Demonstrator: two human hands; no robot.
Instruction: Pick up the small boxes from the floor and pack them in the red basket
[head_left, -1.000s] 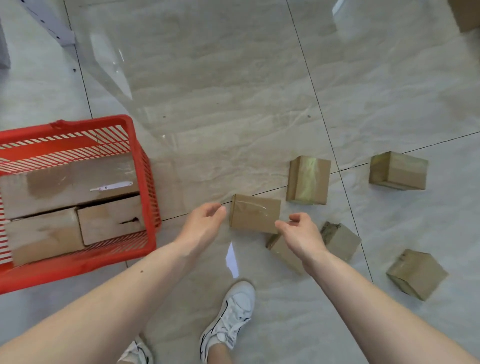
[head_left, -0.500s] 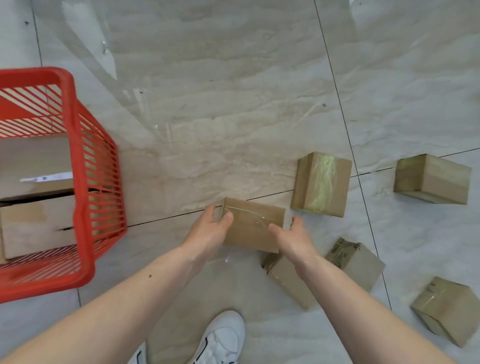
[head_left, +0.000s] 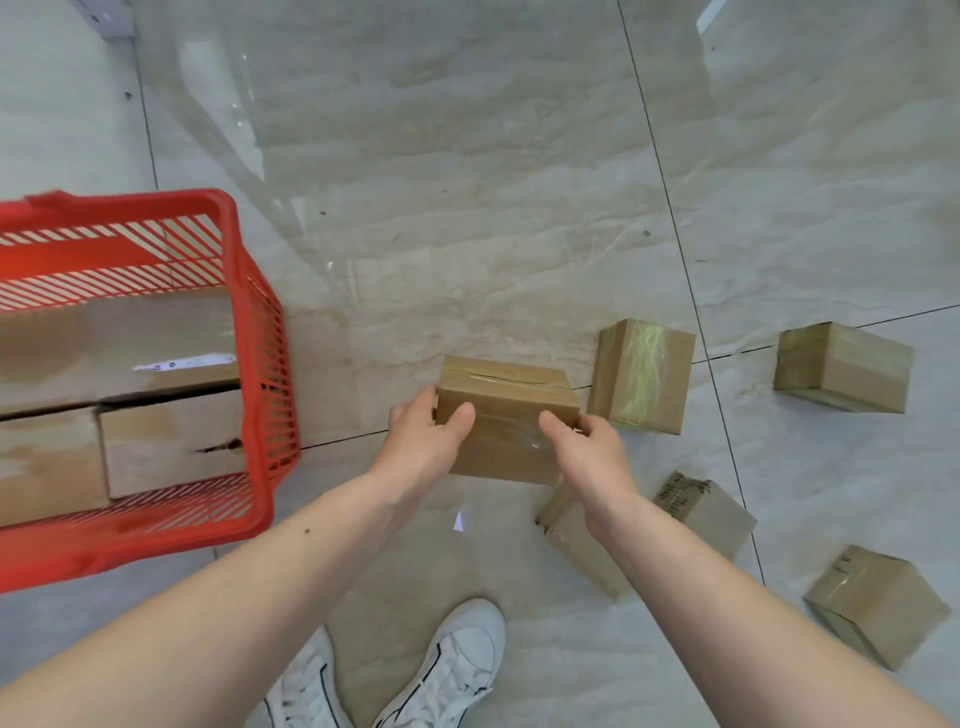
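The small brown taped cardboard box (head_left: 506, 415) is up off the pale tiled floor (head_left: 467, 182) now, raised since a moment ago at centre frame. Left hand (head_left: 423, 447) grips its left end, right hand (head_left: 589, 454) its right. The red plastic basket (head_left: 260, 415) sits at left, cartons inside. Four loose boxes lie at right, one (head_left: 644, 374) just beside the lifted box.
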